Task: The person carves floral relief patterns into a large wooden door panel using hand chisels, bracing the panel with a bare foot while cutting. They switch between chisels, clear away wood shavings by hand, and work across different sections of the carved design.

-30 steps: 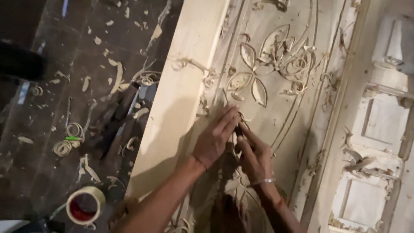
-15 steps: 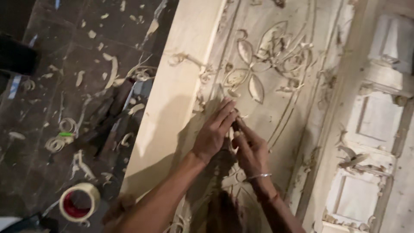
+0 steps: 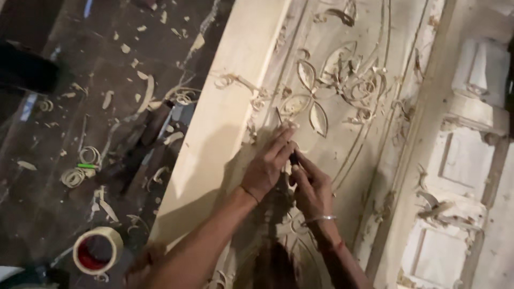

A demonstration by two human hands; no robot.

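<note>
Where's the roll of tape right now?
In the head view the roll of tape lies at bottom left on the dark floor among wood shavings, left of the carved wooden panel.
</note>
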